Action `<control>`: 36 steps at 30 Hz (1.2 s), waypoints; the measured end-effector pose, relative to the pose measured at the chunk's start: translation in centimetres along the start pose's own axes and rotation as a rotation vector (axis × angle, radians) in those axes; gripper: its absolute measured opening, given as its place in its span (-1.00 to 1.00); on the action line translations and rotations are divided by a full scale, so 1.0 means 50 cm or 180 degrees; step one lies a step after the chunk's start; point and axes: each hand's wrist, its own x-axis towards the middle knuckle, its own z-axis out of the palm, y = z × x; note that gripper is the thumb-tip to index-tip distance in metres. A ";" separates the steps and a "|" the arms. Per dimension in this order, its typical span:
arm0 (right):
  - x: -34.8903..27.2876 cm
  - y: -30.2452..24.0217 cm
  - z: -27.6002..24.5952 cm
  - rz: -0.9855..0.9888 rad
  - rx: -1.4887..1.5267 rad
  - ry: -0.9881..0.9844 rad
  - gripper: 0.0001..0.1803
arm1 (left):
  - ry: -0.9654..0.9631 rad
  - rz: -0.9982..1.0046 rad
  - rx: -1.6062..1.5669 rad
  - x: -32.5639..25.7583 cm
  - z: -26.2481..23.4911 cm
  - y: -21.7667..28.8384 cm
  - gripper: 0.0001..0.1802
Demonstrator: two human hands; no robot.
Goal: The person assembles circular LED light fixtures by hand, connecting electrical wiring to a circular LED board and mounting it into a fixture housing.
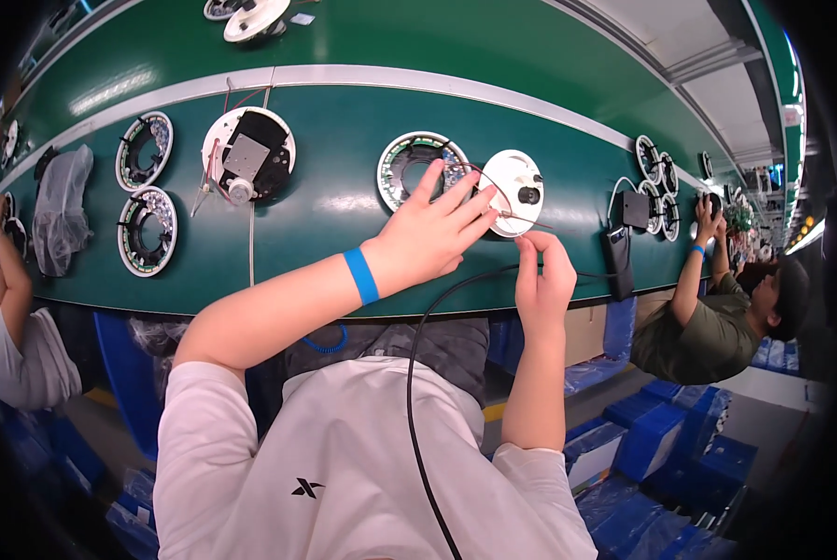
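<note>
A round white plastic cover [507, 173] with black fittings stands tilted beside a ring-shaped circuit board in a white rim [387, 173]. Thin wires run between the two. My left hand [432, 229], a blue band round its wrist, reaches across with fingers spread over the ring's near right side. Its fingertips lie by the wires and the cover's left edge; whether they touch the wires I cannot tell. At the cover's lower edge, my right hand [544, 271] pinches the rim between thumb and fingers.
Left on the green bench are a white round unit with a motor [246, 159], two circuit-board rings [147, 233] and a plastic-wrapped item [63, 210]. To the right lie a black power pack [617, 261] and several rings. A black cable [414, 373] hangs over my front. People work at both sides.
</note>
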 end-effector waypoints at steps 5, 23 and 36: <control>0.011 0.028 -0.015 -0.0102 0.0065 0.0049 -0.95 | -0.0197 -0.0097 -0.0232 0.004 -0.006 0.005 -0.05; 0.022 0.067 -0.020 0.0808 0.1278 0.0055 -0.90 | 0.0451 -0.0582 -0.0382 0.031 0.010 0.028 -0.42; 0.021 0.122 -0.003 0.1047 0.2591 0.0141 -0.84 | 0.1215 -0.0934 -0.0052 0.025 0.066 0.073 -0.61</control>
